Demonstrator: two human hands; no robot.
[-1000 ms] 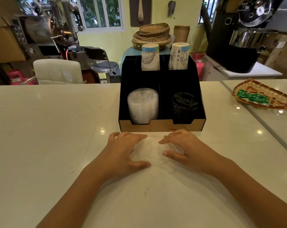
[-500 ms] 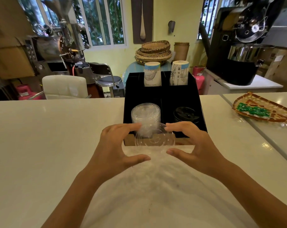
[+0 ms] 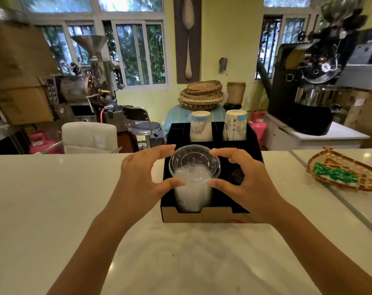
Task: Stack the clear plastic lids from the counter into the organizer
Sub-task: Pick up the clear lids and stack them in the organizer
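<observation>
Two bare hands meet over the front left compartment of a black organizer [image 3: 210, 216] that stands on a pale stone counter [image 3: 53, 199]. The left hand [image 3: 142, 177] and the right hand [image 3: 244, 179] each curve into a C, thumb below and fingers above, and pinch opposite edges of one clear plastic lid [image 3: 194, 161] between them. The lid is tilted toward the camera, its flat top facing the viewer, and sits at the top of a stack of clear lids [image 3: 192, 194] that fills that compartment; whether it already rests on the stack or is held just above it cannot be told from this angle. In the front right compartment, a dark object, possibly black lids [image 3: 237, 175], shows between the right thumb and fingers. Two stacks of printed paper cups stand upside down in the rear compartments, one on the left [image 3: 201, 126] and one on the right [image 3: 235, 125]. A woven tray [image 3: 346, 173] holding green packets lies on the counter well to the right of the organizer. Behind the counter stand coffee roasting machines and a pile of woven baskets [image 3: 202, 95].
</observation>
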